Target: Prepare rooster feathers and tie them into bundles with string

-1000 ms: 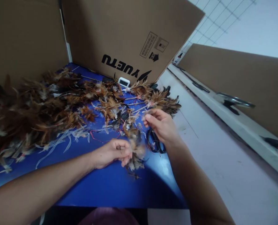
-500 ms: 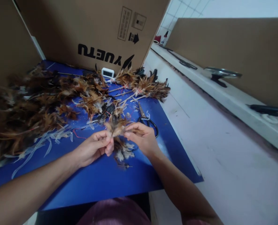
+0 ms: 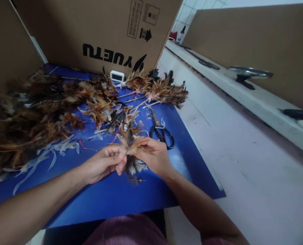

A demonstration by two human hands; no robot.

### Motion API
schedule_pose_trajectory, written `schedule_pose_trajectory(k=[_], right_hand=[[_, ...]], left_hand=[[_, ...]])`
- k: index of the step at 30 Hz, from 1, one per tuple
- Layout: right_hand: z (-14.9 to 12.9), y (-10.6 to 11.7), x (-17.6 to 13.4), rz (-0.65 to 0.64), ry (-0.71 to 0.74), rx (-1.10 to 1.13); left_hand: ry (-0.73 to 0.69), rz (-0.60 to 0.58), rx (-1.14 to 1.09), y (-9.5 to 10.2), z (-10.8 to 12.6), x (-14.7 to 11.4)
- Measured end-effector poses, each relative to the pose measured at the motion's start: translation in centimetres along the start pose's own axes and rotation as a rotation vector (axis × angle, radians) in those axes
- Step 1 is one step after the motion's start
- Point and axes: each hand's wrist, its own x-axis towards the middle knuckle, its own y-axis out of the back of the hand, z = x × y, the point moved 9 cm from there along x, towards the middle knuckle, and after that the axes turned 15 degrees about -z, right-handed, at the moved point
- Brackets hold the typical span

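Observation:
Between my two hands is a small bunch of brown and grey feathers [image 3: 129, 140]. My left hand [image 3: 107, 161] pinches its base between thumb and fingers. My right hand [image 3: 153, 154] is closed on the tips at the bunch's right side, its fingertips among the feathers. Loose dark and pale feathers [image 3: 134, 166] lie on the blue mat [image 3: 110, 200] just below. Black-handled scissors [image 3: 162, 132] rest beyond my right hand, blades pointing away. Feather bundles tied onto thin sticks [image 3: 164, 93] lie farther back on the mat.
A large heap of brown feathers [image 3: 39, 112] covers the left side, with clear plastic strips [image 3: 56, 148] along its front. A small white digital timer [image 3: 117, 76] stands before a big cardboard box [image 3: 64, 30]. On the right a white ledge [image 3: 222, 75] holds several tools.
My right hand has moved slightly left, closer to my left hand, and its fingers now reach further into the feather bunch. My left hand still pinches the base. The view has shifted slightly.

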Motion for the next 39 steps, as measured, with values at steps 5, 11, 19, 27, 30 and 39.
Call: schedule_pose_trajectory(k=[5,11,19,27,30,39], right_hand=[[-0.7,-0.2,-0.1,-0.013,0.057,-0.048],[-0.7,-0.3,-0.2,-0.022,0.041,-0.068],[-1.1,-0.7,0.0,-0.08,0.107,-0.118],[-2.1,-0.9,0.0,-0.194,0.235,-0.241],[-2.4,-1.1,0.0,-0.239,0.257,-0.281],[-2.9,-1.4,-0.1,-0.315,0.29,-0.372]], left_hand=[[0.013,-0.009,-0.013,0.0,-0.3,0.0],[0.036,-0.025,-0.013,-0.1,-0.5,0.0],[0.031,-0.034,-0.012,-0.1,-0.5,0.1],[0.067,-0.027,0.013,0.0,-0.8,-0.1],[0.075,-0.027,0.016,-0.1,-0.8,0.0],[0.08,-0.043,0.037,-0.1,-0.9,0.0]])
